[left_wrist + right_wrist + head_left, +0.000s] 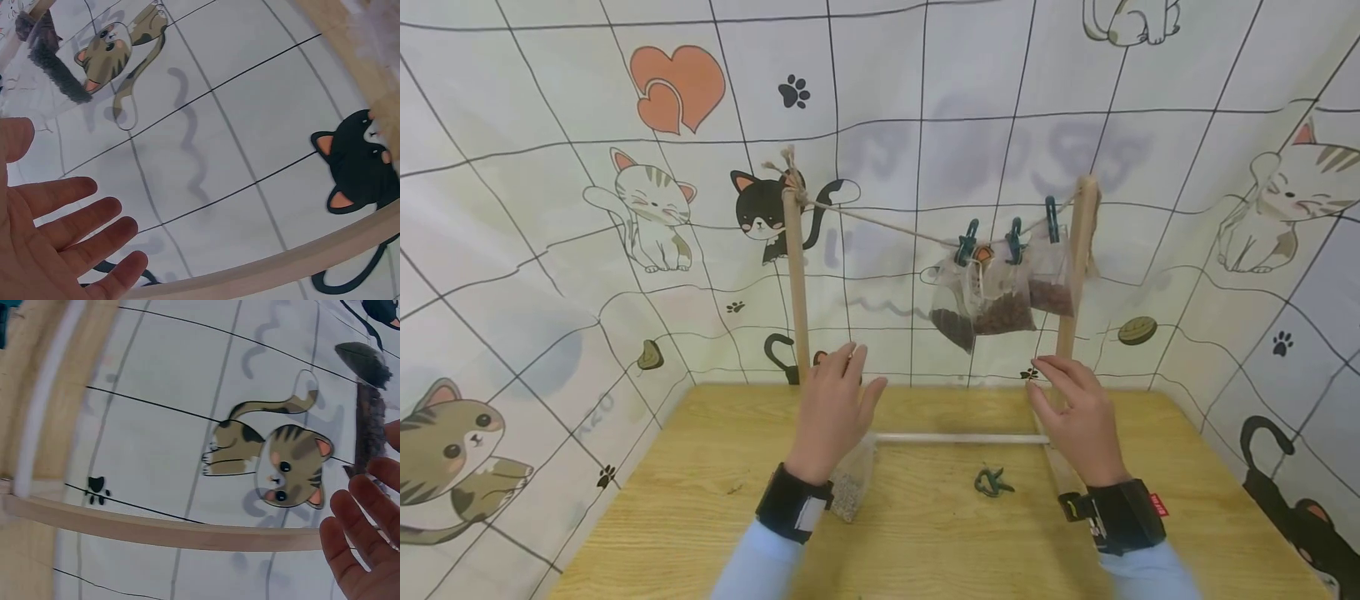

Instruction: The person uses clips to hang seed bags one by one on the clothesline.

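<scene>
My left hand [835, 408] is held up over the table near the left post, its fingers extended and nothing in it. My right hand [1078, 425] is raised in front of the right post, fingers slightly bent and holding nothing. Three clear bags hang from a sagging string [887, 226]: one with dark contents [953, 321], one with reddish-brown contents [1006, 312] and another at the right [1051, 292]. Green clothespins [1051, 220] clip them on. A bag of pale grains [850, 492] lies beside my left wrist, which partly covers it. A green clothespin [992, 482] lies on the table.
The string runs between two wooden posts, left [797, 283] and right [1082, 242]. A pale crossbar [958, 438] joins them low down, over the wooden table [925, 550]. Behind stands a white cat-print backdrop [880, 100], which also closes off both sides.
</scene>
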{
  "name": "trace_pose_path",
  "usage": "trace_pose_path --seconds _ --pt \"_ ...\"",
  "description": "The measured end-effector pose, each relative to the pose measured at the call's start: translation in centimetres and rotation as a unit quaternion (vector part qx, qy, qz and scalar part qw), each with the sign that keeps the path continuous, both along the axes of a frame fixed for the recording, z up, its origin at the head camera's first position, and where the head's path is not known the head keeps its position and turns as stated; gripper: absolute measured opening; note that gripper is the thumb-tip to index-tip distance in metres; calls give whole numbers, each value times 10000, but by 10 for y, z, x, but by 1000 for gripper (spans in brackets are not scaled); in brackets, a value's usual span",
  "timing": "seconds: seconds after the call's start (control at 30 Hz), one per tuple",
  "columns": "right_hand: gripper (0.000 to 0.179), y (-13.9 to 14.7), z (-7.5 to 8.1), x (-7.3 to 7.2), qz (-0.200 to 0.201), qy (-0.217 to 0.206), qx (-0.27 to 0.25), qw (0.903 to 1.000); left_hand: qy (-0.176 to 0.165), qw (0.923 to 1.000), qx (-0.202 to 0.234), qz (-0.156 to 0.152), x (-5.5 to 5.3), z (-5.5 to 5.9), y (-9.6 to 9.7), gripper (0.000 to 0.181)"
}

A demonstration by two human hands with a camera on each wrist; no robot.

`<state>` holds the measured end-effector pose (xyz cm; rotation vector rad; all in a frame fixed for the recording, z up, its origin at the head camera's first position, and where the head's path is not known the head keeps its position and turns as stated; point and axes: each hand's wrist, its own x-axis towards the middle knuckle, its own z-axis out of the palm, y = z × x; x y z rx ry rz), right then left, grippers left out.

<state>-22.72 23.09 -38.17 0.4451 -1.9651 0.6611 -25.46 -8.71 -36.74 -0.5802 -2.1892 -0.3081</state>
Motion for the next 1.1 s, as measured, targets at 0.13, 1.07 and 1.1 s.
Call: trace_pose_path --seconds 0.13,1.07,1.1 --pt "34 2 -20 0 -142 -154 -20 9998 -354 9991 184 125 0 -18 -2 51" --pt "34 3 -96 17 -328 -1989 -44 9795 -1081 9933 347 220 12 -88 6 48" --pt "34 3 -97 17 -306 -2105 -31 9771 -1079 9935 291 228 13 -89 9 48"
